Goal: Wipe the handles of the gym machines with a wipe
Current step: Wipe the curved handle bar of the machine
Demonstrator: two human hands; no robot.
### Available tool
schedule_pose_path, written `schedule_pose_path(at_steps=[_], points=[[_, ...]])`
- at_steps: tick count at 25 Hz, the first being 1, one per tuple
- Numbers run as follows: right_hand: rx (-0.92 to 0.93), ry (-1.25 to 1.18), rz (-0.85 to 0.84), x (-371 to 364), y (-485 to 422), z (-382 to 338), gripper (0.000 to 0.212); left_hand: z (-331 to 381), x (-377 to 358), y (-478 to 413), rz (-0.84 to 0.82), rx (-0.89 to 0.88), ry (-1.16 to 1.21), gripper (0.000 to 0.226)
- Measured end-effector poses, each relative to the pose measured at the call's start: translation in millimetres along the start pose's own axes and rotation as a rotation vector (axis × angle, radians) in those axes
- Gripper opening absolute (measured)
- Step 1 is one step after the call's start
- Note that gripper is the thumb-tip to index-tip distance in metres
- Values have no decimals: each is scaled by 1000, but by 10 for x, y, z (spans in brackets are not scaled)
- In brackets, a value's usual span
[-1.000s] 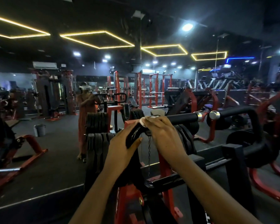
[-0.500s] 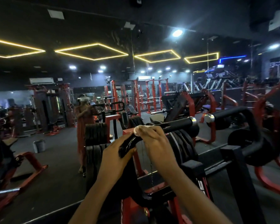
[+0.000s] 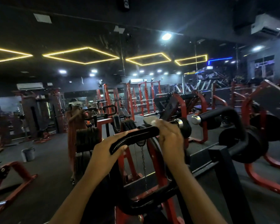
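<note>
A black curved machine handle (image 3: 141, 134) runs across the middle of the view, ending in a chrome cap (image 3: 179, 122). My left hand (image 3: 108, 147) grips the handle's lower left bend. My right hand (image 3: 170, 135) is wrapped round the handle's straight part with a white wipe (image 3: 153, 122) showing at its fingertips. A second black handle (image 3: 220, 113) with its own chrome cap faces the first from the right.
A red machine frame (image 3: 153, 157) with a hanging chain (image 3: 143, 165) stands under my hands. Stacked black weight plates (image 3: 87, 137) sit to the left, more (image 3: 242, 143) at the right. A mirror wall ahead reflects a person (image 3: 74, 126). A grey bucket (image 3: 28, 153) stands on the floor.
My right hand has slid with the wipe along the handle to the right, toward the chrome cap. My left hand keeps its hold on the bend. The camera has tilted slightly upward.
</note>
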State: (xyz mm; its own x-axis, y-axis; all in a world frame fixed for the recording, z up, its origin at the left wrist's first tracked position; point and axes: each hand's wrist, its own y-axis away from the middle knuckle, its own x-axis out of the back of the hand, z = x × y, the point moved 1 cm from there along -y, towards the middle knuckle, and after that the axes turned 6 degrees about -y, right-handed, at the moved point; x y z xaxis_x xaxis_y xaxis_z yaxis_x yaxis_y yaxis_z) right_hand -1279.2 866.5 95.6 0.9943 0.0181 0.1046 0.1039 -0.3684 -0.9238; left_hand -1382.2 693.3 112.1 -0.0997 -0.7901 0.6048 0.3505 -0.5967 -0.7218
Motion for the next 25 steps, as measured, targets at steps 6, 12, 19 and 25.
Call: schedule_pose_path(at_steps=[6, 12, 19, 25], points=[[112, 1, -2, -31, 36, 255, 31, -21, -7, -4, -10, 16, 8, 45], [-377, -184, 250, 10, 34, 445, 32, 32, 9, 11, -7, 16, 23, 47], [-535, -504, 293, -388, 497, -497, 30, 10, 15, 23, -11, 7, 22, 48], [-708, -656, 494, -159, 486, -235, 23, 1, 26, 38, -12, 2, 37, 49]])
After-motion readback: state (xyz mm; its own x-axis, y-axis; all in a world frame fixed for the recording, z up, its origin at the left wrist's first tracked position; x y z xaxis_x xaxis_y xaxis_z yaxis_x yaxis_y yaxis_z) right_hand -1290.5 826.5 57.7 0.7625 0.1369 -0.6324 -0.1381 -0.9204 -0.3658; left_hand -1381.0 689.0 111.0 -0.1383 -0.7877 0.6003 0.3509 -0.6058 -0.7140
